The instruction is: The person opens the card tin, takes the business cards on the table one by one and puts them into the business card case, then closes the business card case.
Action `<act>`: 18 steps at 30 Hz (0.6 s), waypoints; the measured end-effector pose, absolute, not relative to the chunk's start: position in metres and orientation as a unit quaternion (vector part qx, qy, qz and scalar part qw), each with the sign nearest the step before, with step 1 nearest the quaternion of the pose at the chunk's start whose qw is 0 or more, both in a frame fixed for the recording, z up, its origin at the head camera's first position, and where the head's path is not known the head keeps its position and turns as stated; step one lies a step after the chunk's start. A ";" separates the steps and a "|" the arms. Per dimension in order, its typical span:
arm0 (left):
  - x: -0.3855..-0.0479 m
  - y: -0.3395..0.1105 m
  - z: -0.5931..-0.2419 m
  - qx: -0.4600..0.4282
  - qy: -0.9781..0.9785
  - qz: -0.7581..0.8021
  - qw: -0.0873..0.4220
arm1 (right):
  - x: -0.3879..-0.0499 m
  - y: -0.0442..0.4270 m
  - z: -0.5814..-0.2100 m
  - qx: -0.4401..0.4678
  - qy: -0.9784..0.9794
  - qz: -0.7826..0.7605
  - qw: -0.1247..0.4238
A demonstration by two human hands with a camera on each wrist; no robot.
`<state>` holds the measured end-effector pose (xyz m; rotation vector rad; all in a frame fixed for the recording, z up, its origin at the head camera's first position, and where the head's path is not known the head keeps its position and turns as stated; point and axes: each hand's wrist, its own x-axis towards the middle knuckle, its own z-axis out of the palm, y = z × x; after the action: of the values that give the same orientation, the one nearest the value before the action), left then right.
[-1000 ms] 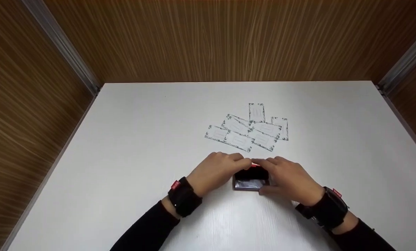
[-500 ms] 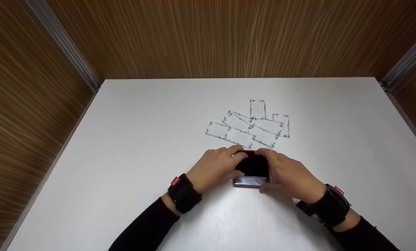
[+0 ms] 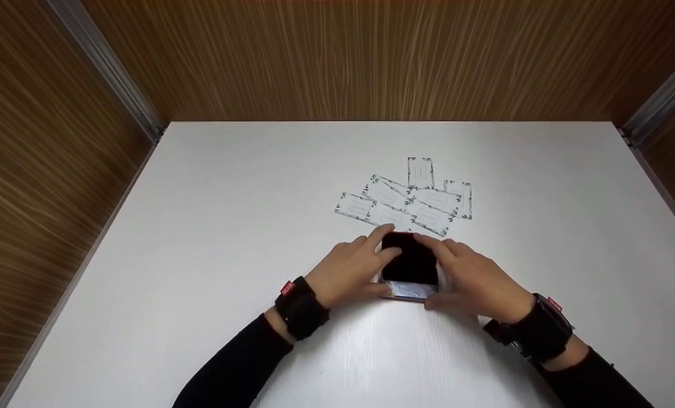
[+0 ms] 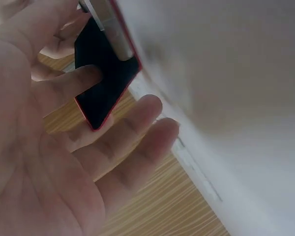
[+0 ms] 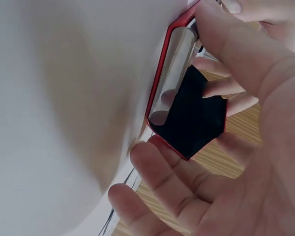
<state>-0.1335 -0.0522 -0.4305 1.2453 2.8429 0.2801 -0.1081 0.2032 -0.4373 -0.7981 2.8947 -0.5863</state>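
Note:
A small red-edged card case (image 3: 410,258) stands opened on the white table between my hands. Its black inner panel rises on the far side, and a shiny metal strip (image 3: 411,289) runs along the near side. My left hand (image 3: 346,272) holds its left side: the thumb is at the near edge, one finger lies on the black panel (image 4: 101,73) and another is at the far left corner. My right hand (image 3: 476,277) grips the right side, thumb at the near right corner and index finger at the far right edge. The case's outer back is hidden.
Several white cards with leafy borders (image 3: 428,218) lie overlapping just beyond the case. The white table (image 3: 247,215) ends at a wood-grain panel (image 3: 337,62) at the back. Similar panels stand left and right.
The black panel has tipped back, and more of its inner face shows. My left thumb has come down to the near edge. The head view has shifted slightly; the cards keep their layout.

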 end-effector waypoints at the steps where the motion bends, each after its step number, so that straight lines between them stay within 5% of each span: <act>1: -0.134 -0.052 -0.432 0.398 0.913 0.087 0.022 | -0.108 0.204 -0.438 -0.267 0.945 -0.184 0.038; 18: -0.134 -0.050 -0.433 0.396 0.916 0.007 0.060 | -0.107 0.208 -0.442 -0.311 0.943 -0.113 0.037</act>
<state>-0.1338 -0.0503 -0.4333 1.1984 2.7733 0.0210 -0.1075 0.2078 -0.4420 -0.9538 2.8946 -0.3469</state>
